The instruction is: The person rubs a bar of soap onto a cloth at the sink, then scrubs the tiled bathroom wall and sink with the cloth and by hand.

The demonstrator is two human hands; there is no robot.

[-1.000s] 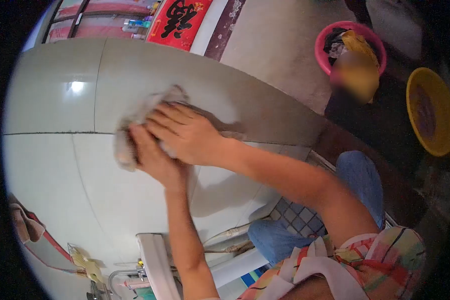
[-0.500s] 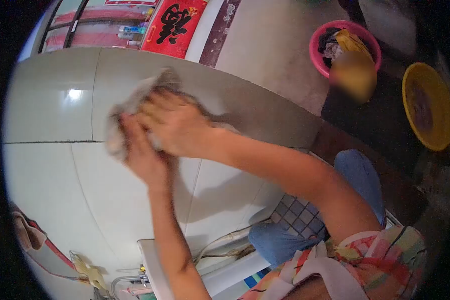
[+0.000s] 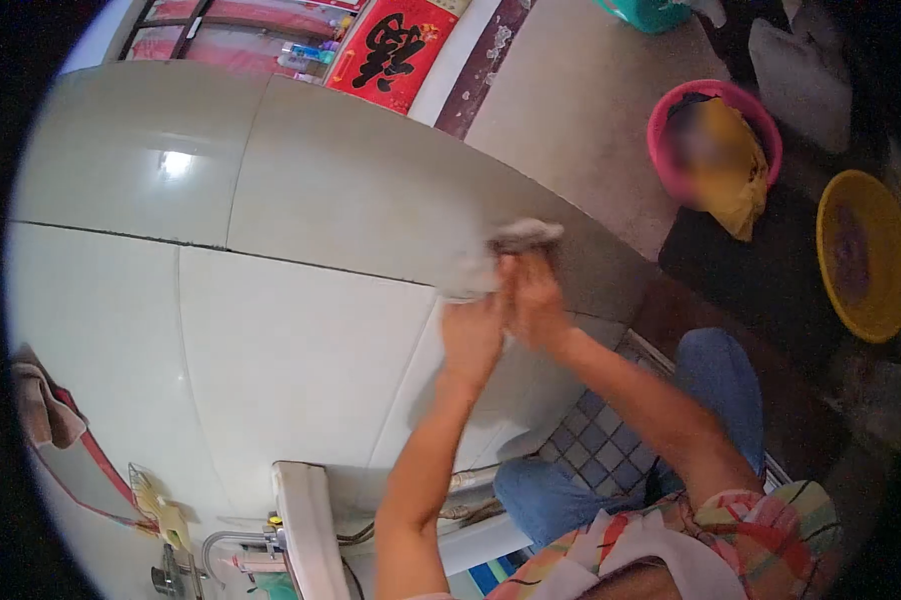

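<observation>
The crumpled pale cloth (image 3: 529, 235) sits under my left hand (image 3: 474, 332) and right hand (image 3: 539, 302), against the smooth, glossy tiled wall (image 3: 301, 340); blur hides whether they pinch it. Farther out: red paper (image 3: 383, 62), a round pink basin (image 3: 662, 165), a yellow basin (image 3: 876, 222).

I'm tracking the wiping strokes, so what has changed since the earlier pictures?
The cloth, with the left hand and right hand on it, has moved rightward in the picture across the tiled wall. The view has shifted slightly too. Both hands stay at the cloth; the pink basin and yellow basin stand where they were.
</observation>
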